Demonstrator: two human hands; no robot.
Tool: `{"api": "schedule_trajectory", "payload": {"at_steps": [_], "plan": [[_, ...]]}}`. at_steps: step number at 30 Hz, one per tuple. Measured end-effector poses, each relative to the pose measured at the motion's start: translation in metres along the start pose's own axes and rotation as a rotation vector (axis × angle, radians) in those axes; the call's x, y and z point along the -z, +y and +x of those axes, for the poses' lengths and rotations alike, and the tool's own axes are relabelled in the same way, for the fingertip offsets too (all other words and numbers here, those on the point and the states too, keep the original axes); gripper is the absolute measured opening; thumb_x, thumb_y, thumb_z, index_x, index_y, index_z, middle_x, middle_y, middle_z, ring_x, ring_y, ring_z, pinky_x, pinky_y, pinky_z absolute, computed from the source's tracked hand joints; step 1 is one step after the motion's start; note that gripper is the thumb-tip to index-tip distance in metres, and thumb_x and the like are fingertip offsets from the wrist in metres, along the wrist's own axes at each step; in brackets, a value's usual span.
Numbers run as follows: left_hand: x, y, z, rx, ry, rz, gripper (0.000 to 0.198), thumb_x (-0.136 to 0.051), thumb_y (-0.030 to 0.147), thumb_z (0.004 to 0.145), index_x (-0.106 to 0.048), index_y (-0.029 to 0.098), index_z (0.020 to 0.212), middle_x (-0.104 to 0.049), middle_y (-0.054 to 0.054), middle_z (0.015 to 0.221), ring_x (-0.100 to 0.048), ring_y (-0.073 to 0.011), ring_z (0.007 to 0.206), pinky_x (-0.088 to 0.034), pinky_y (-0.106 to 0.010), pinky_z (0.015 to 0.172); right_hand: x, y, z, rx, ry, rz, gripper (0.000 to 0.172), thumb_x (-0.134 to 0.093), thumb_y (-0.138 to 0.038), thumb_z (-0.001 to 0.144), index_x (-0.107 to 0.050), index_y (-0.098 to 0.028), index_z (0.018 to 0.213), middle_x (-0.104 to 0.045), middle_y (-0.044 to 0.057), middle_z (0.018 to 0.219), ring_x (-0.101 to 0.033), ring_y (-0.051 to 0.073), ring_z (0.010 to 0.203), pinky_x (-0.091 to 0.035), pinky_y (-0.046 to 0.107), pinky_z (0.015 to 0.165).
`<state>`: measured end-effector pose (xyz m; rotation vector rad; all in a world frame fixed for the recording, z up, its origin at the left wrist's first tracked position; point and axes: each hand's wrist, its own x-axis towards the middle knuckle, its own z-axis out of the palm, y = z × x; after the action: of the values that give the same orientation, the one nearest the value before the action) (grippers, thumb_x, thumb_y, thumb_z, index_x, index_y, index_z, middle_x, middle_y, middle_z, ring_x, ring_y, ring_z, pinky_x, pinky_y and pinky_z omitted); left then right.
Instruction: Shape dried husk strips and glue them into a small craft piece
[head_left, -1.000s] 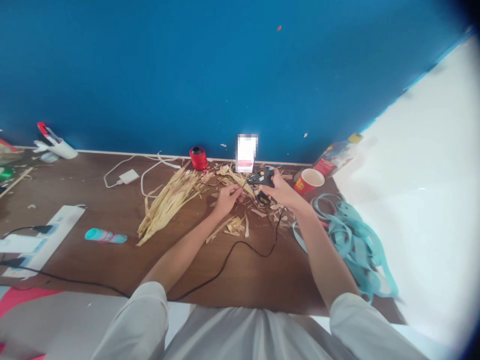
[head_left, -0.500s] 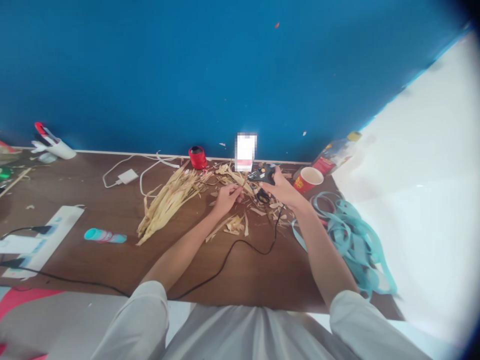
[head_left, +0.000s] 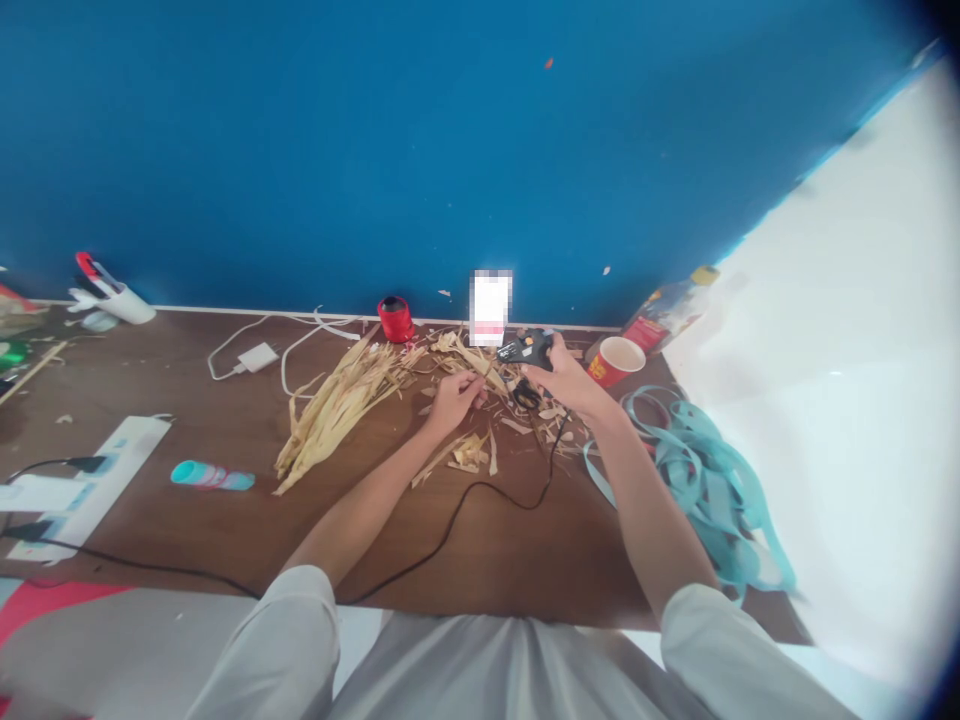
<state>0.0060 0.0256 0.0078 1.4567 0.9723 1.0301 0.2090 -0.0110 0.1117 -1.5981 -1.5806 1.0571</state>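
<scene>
My right hand (head_left: 568, 378) is wrapped round a black corded glue gun (head_left: 523, 349), its nozzle end pointing left. The left hand (head_left: 459, 394) pinches a thin brown stem (head_left: 489, 369), whose upper end is close to the nozzle; I cannot tell if they touch. Below the gun lies a pair of black-handled scissors (head_left: 526, 393), partly hidden among husk scraps (head_left: 471, 452). To the left of my left hand spreads a bundle of dried corn husks (head_left: 337, 410).
Red thread spool (head_left: 396, 320) and blurred phone-like screen (head_left: 490, 308) stand by the wall. A paper cup (head_left: 616, 360), bottle (head_left: 671, 312) and teal ribbon heap (head_left: 705, 480) sit right. The black cord (head_left: 457, 515) crosses the table to a power strip (head_left: 112, 480); a teal roll (head_left: 214, 476) lies nearby.
The view has shifted very slightly. Both hands keep nearly the same place, with the glue gun and the stem still held.
</scene>
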Motion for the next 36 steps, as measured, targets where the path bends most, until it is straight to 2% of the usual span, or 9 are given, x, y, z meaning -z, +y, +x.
{"api": "schedule_trajectory", "payload": {"at_steps": [9, 17, 22, 26, 29, 36], "plan": [[0.0009, -0.0003, 0.0, -0.004, -0.01, 0.003, 0.031, -0.057, 0.044, 0.082, -0.06, 0.014, 0.074, -0.063, -0.002, 0.065, -0.053, -0.0094, 0.051, -0.042, -0.022, 0.052, 0.0015, -0.0061, -0.0031, -0.016, 0.002, 0.019, 0.076, -0.057, -0.038, 0.081, -0.017, -0.019, 0.143, -0.059, 0.008, 0.099, -0.055, 0.023, 0.096, -0.045, 0.037, 0.087], [0.0005, -0.002, 0.0, -0.003, -0.022, 0.007, 0.03, -0.057, 0.043, 0.082, -0.06, 0.014, 0.076, -0.063, -0.003, 0.066, -0.054, -0.0097, 0.052, -0.042, -0.022, 0.052, 0.001, -0.0012, -0.0005, -0.01, 0.0, 0.077, 0.086, -0.056, -0.038, 0.082, -0.005, -0.018, 0.147, -0.059, 0.008, 0.101, -0.057, 0.021, 0.091, -0.048, 0.033, 0.082], [0.0005, -0.0031, 0.0001, 0.011, -0.016, -0.017, 0.029, -0.058, 0.042, 0.082, -0.061, 0.014, 0.078, -0.063, -0.002, 0.066, -0.054, -0.0094, 0.052, -0.043, -0.022, 0.052, 0.0013, 0.0018, 0.0011, -0.025, 0.014, 0.075, 0.089, -0.056, -0.038, 0.081, 0.0, -0.019, 0.148, -0.061, 0.007, 0.098, -0.058, 0.019, 0.078, -0.05, 0.032, 0.071], [0.0007, -0.0022, 0.0002, 0.004, -0.017, -0.032, 0.029, -0.058, 0.042, 0.082, -0.061, 0.014, 0.079, -0.063, -0.003, 0.066, -0.054, -0.0096, 0.052, -0.044, -0.022, 0.052, 0.0027, 0.0016, 0.0021, 0.024, -0.008, 0.069, 0.088, -0.054, -0.036, 0.082, 0.0, -0.014, 0.147, -0.062, 0.003, 0.082, -0.055, 0.017, 0.064, -0.05, 0.032, 0.065], [0.0008, -0.0007, -0.0001, -0.005, -0.023, -0.038, 0.029, -0.057, 0.042, 0.083, -0.061, 0.014, 0.079, -0.063, -0.002, 0.066, -0.055, -0.0099, 0.053, -0.044, -0.023, 0.053, 0.0038, 0.0003, 0.0018, 0.059, -0.03, 0.097, 0.088, -0.054, -0.033, 0.082, 0.002, -0.014, 0.147, -0.063, 0.003, 0.081, -0.054, 0.015, 0.059, -0.05, 0.033, 0.066], [0.0004, 0.0032, -0.0013, -0.022, -0.04, -0.025, 0.029, -0.056, 0.042, 0.083, -0.06, 0.014, 0.078, -0.063, -0.002, 0.066, -0.054, -0.0095, 0.054, -0.043, -0.022, 0.054, 0.0035, 0.001, 0.0032, 0.038, -0.025, 0.139, 0.091, -0.057, -0.032, 0.081, 0.005, -0.016, 0.146, -0.065, 0.002, 0.084, -0.054, 0.014, 0.056, -0.051, 0.036, 0.069]]}}
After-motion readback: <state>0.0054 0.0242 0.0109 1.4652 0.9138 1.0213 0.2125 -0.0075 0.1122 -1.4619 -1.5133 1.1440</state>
